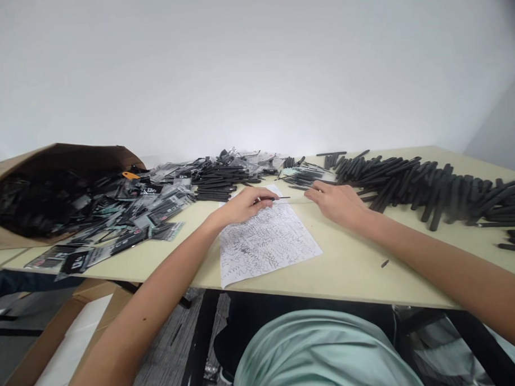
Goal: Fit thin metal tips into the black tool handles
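Observation:
My left hand (246, 204) rests on a scribbled sheet of white paper (263, 240) and pinches a thin black pencil-like stick (278, 198) that points right. My right hand (336, 201) lies palm down on the pale table (353, 268), fingertips near a small pile of thin black sticks (305, 177); it seems to hold nothing. A long heap of thick black caps or tubes (426, 190) runs along the table just right of that hand.
A tipped brown cardboard box (49, 161) at the left spills several black packaged items (127, 214) across the table. A stack of black sticks (217, 186) lies behind the paper. One small black piece (384, 263) sits near the front edge. Another cardboard box (47, 347) stands on the floor.

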`<state>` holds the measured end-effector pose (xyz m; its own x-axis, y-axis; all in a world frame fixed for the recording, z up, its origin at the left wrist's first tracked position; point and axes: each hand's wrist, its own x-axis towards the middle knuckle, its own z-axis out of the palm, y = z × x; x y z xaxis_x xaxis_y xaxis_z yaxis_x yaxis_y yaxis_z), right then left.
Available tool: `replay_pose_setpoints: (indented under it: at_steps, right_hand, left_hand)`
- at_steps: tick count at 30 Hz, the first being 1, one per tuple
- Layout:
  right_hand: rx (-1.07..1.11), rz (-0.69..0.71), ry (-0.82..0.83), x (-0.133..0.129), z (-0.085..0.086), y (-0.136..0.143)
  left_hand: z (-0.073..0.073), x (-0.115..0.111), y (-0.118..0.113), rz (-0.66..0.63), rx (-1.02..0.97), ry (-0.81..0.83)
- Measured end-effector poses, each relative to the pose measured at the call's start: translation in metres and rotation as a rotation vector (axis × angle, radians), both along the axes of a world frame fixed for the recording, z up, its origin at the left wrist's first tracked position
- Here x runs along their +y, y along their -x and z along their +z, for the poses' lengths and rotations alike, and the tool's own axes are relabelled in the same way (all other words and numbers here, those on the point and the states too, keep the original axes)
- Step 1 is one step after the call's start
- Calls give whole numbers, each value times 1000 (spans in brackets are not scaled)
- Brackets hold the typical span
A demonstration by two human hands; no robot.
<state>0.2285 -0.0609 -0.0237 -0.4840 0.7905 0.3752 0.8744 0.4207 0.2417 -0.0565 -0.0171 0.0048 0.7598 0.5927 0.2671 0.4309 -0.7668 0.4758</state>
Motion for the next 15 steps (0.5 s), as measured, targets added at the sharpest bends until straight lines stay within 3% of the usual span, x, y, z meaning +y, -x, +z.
replay_pose_setpoints:
  at_steps: [6, 15]
  right_hand:
    - [14, -7, -71, -12, 4, 8]
    - [34, 107, -56, -15, -5, 15]
  left_hand:
    - [2, -7, -4, -20, -4, -55]
    - [4, -30, -24, -33, -10, -77]
